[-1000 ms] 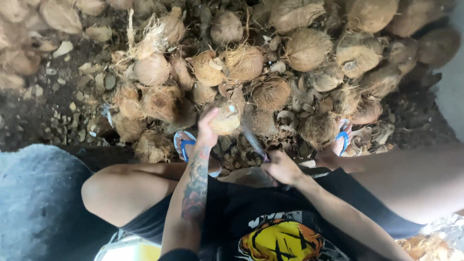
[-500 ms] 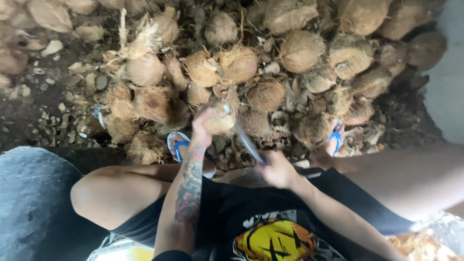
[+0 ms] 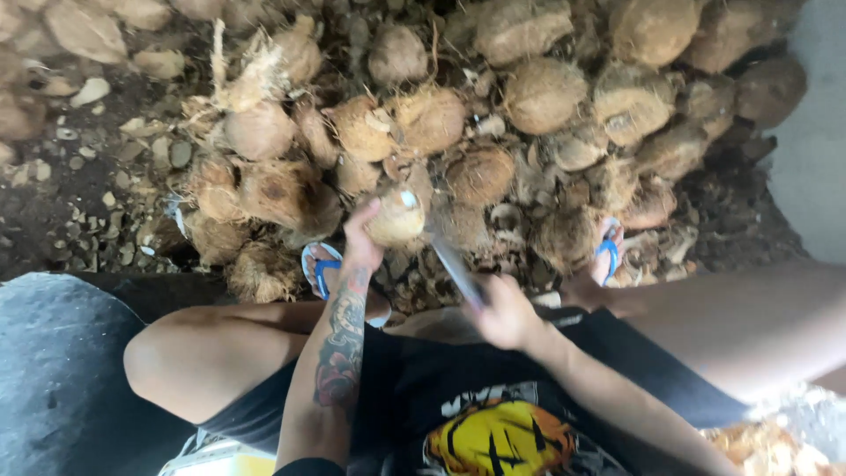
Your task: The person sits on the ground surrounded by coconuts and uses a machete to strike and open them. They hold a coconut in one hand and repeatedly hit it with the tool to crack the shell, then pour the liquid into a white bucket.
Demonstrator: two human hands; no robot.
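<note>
My left hand [image 3: 361,236] grips a husked brown coconut [image 3: 397,217] with a pale cut patch on top, held out over the ground in front of my knees. My right hand [image 3: 504,310] is closed around the handle of a long knife [image 3: 456,269]. Its blurred blade points up and left toward the coconut, its tip just right of the coconut; whether it touches the shell I cannot tell. My left forearm is tattooed.
A big heap of fibrous coconuts [image 3: 538,92] fills the ground ahead. My feet wear blue sandals, left [image 3: 322,269] and right [image 3: 608,251]. Stones and dark soil [image 3: 79,185] lie at left, a grey surface [image 3: 53,370] at lower left, husk scraps [image 3: 767,445] at lower right.
The knife blade and my right hand have shifted slightly, the blade moving toward the coconut. The left hand keeps its hold on the coconut. The view has drifted a little.
</note>
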